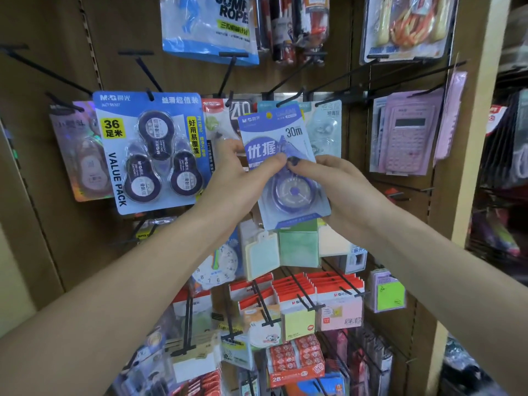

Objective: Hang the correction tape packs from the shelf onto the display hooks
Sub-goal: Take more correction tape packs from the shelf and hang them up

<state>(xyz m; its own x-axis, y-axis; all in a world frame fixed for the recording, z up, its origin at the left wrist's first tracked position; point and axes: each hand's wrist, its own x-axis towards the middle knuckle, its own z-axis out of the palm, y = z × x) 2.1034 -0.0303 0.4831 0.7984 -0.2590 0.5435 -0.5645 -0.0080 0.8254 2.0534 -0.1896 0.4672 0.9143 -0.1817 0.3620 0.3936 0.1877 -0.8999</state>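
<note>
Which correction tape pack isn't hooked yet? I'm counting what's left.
The light blue 30m pack, pinched between the left hand and right hand. The 36m value pack beside it already hangs on a hook.
</note>
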